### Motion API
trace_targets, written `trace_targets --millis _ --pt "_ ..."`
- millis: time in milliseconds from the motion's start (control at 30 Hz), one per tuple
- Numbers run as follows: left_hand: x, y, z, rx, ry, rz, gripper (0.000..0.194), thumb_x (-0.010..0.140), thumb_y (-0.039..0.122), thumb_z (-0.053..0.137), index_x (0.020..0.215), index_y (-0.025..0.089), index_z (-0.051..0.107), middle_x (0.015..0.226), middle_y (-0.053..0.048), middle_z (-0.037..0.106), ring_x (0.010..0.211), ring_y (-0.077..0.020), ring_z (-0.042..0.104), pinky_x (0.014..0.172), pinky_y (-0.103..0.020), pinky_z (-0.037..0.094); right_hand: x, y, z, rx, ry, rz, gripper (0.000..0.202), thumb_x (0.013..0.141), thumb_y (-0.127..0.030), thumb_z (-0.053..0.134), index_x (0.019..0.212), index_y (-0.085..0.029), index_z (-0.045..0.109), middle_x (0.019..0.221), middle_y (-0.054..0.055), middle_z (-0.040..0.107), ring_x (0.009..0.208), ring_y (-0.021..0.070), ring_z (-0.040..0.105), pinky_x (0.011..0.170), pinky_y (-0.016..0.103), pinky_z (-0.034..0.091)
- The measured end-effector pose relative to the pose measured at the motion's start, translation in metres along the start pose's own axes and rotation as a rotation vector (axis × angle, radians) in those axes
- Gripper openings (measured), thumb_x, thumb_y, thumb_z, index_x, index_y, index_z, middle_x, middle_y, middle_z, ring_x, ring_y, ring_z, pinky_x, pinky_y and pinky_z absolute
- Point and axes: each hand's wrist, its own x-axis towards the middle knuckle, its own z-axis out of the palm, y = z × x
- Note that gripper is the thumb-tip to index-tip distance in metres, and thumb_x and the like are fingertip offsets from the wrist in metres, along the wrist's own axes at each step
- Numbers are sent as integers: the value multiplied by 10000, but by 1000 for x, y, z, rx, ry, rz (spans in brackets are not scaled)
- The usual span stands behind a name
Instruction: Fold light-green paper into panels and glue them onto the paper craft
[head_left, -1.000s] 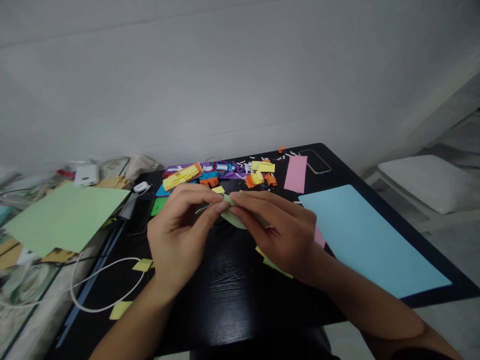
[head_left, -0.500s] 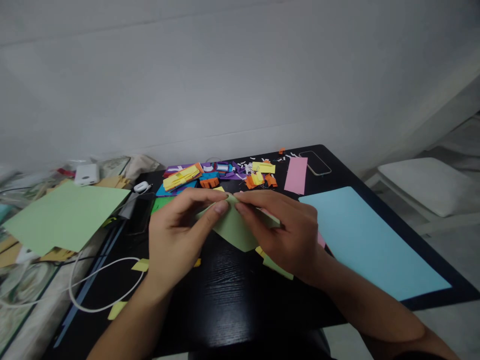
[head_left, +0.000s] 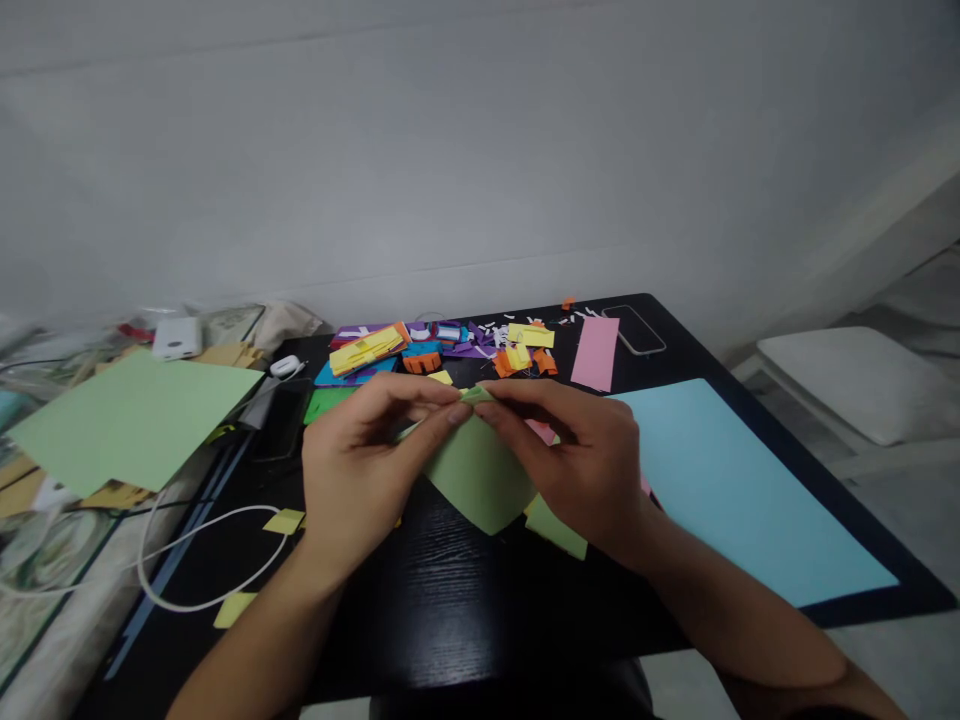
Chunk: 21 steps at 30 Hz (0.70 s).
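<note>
A piece of light green paper (head_left: 484, 475) is held up over the black table, one corner pointing down toward me. Its top edge is pinched between thumb and fingers of my left hand (head_left: 375, 460) and of my right hand (head_left: 577, 460), whose fingertips almost meet. A small flap at the top is bent over between the fingertips. Parts of the paper are hidden behind both hands. Under my right hand lies a smaller green paper piece (head_left: 556, 525), with a bit of yellow beside it.
Colourful folded strips (head_left: 367, 350) and scraps lie along the back of the black table (head_left: 442, 620). A pink strip (head_left: 596, 353) and a phone (head_left: 634, 330) are at back right, a large blue sheet (head_left: 750, 490) at right. Left are a green sheet (head_left: 135, 415) and a white cable (head_left: 180, 607).
The top of the green paper is now bent over into a small flap, and more of its face shows below. Both hands stay in nearly the same place.
</note>
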Motion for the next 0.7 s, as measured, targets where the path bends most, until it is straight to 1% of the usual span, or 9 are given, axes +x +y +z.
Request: trace_targets --millis 167,267,433,600,700 --pt "1 -1 -1 30 -13 38 153 844 264 876 983 297 821 872 14 801 735 -146 737 716 -296 643 3 1 0 260 -30 179 86 884 -206 826 960 -245 816 883 -16 842 765 160 801 707 272 687" --pt "2 -1 -1 30 -39 50 160 852 266 869 1003 306 830 860 16 803 735 -143 741 716 -289 642 6 2 -1 342 -47 225 85 866 -174 828 917 -240 813 840 -26 833 747 142 795 676 237 672" --pt "3 0 -1 39 -42 38 97 857 279 862 950 284 835 822 10 791 702 -146 732 677 -289 634 6 0 -2 355 -62 254 72 871 -182 819 915 -238 810 845 -20 831 749 144 790 682 250 672" --pt "3 0 -1 21 -44 38 96 845 273 872 931 279 829 803 16 781 684 -135 717 666 -277 624 3 0 -2 337 -53 235 65 888 -191 806 935 -235 812 859 -17 829 751 137 782 687 240 662" --pt "2 0 -1 26 -41 47 123 852 279 869 967 297 831 830 18 786 707 -138 720 678 -285 622 4 0 -3 341 -62 242 53 890 -188 806 919 -232 813 833 -22 822 731 127 772 666 221 645"
